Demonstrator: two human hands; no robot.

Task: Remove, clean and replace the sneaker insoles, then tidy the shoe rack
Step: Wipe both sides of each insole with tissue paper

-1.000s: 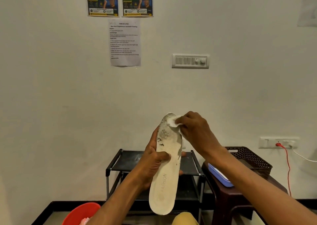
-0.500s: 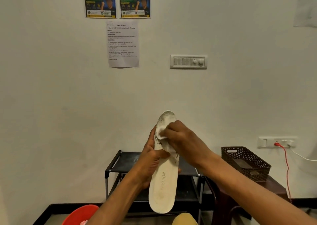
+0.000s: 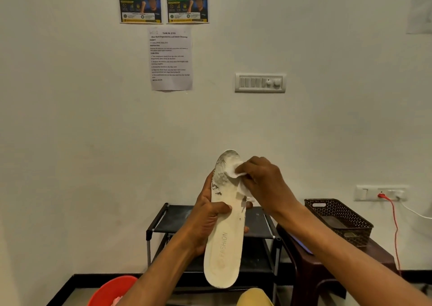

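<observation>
A worn white insole (image 3: pixel 224 242) marked FASHION is held upright in front of me, toe end up, with grey scuffs near the toe. My left hand (image 3: pixel 205 221) grips it around the middle, thumb across the front. My right hand (image 3: pixel 264 184) pinches a small white wipe (image 3: pixel 236 172) and presses it against the insole's upper part. Behind the insole stands the black shoe rack (image 3: pixel 161 226), its top shelf bare where visible.
A dark brown plastic stool (image 3: pixel 327 270) stands right of the rack, carrying a brown perforated basket (image 3: pixel 339 219) and a blue-edged flat item (image 3: pixel 301 245). A red tub (image 3: pixel 109 291) sits at the lower left. A red cable (image 3: pixel 395 226) hangs from a wall socket.
My right hand wiped down toward the insole's left edge, then came back up to the right near the toe. The left hand keeps the same hold.
</observation>
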